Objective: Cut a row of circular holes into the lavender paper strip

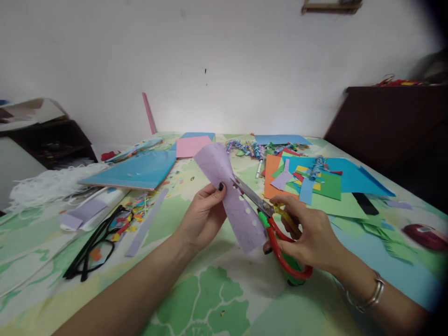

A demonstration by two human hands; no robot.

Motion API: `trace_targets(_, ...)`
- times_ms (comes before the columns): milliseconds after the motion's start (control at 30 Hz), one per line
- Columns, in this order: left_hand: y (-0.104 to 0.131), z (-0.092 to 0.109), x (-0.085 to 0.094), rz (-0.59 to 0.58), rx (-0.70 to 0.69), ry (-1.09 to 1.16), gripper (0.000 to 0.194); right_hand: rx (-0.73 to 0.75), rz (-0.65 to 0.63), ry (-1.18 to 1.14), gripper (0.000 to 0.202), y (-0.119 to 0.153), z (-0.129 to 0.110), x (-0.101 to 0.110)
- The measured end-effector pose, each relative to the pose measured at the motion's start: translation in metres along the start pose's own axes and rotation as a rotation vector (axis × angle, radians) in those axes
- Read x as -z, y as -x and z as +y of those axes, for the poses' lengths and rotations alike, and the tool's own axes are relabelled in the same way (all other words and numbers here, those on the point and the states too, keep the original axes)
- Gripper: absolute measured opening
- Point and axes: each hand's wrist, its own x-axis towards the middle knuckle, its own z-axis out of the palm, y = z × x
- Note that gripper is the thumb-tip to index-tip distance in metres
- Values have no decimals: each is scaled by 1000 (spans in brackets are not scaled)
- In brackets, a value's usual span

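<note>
My left hand pinches a strip of lilac paper near its middle, thumb on the front face. The strip stands tilted above the table, its upper end flaring, with a row of small pale spots along the lower right part. My right hand is wrapped round the red and yellow handles of a pair of scissors. The blade tips touch the paper's right edge just beside my left thumb. Something green lies behind the red handle, mostly hidden.
Black eyeglasses lie at the left beside paper scraps and a narrow lilac strip. Behind are a blue folder and white cord. Coloured sheets, a black phone-like object and a dark red object lie right.
</note>
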Motion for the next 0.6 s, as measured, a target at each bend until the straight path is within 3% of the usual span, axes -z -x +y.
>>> trace_targets(600,-2,1,3,59,88,79,9,189,139,159,60,4,7,-6)
